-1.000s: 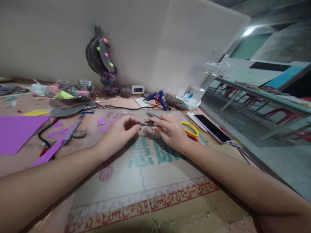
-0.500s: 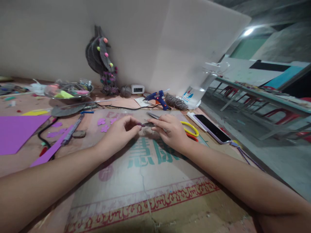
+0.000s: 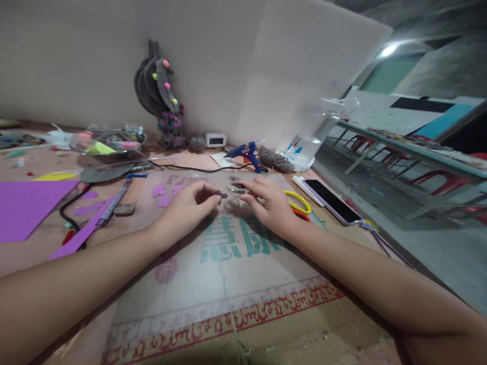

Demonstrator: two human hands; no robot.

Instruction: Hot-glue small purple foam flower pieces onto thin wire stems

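Between its thumb and forefinger, my left hand pinches a small dark purple piece, whose end sticks out to the right. A short gap away, my right hand holds a small pointed metal tool by its fingertips. Its thin tips point left toward the purple piece, not touching it. Whether it is tweezers or snips I cannot tell. Scissors with a yellow handle and an orange one lie partly hidden behind my right hand. Purple flower cutouts rest left of my left hand.
A printed cardboard sheet lies under my hands. Behind it are a blue glue gun, grey yarn, a small clock and a clear jug. A phone lies right; purple sheet and a marker left.
The metal tool in my right hand has drawn back from the purple piece, and its tips look wider apart. My left hand has barely moved.
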